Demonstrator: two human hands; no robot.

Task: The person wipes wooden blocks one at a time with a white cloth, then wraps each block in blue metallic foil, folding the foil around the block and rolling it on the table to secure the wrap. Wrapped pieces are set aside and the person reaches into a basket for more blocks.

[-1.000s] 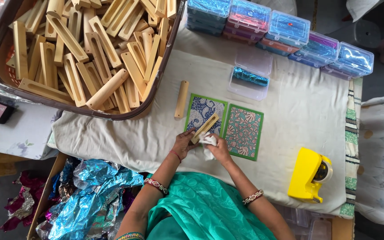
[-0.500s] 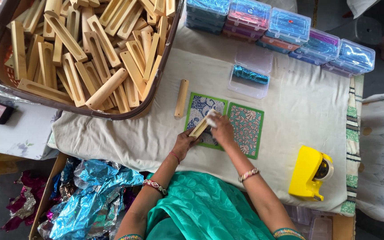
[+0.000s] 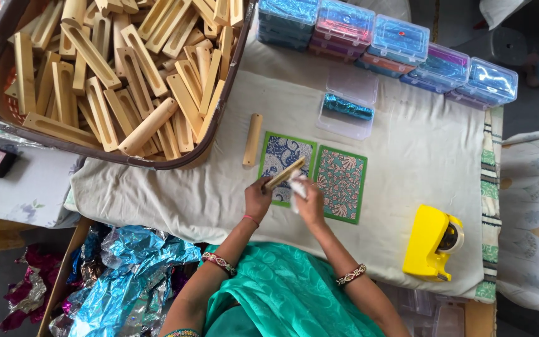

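The scene was bright and evenly lit by soft, diffuse daylight, with no single strong source apparent. Shadows were faint: a soft one lay under the rim of the basket (image 3: pixel 126 159) on the pale cloth (image 3: pixel 407 156), and the wooden pieces cast small dark lines into one another's grooves. Glare showed on the crumpled blue foil (image 3: pixel 126 274) at the lower left and on the lids of the clear plastic boxes (image 3: pixel 400 37) along the top, washing out their contents. Focus was sharp over the middle; the white scrap (image 3: pixel 297 185) by the hands was slightly overexposed. The wide lens bent the edges, and the corners looked dimmer and softer.
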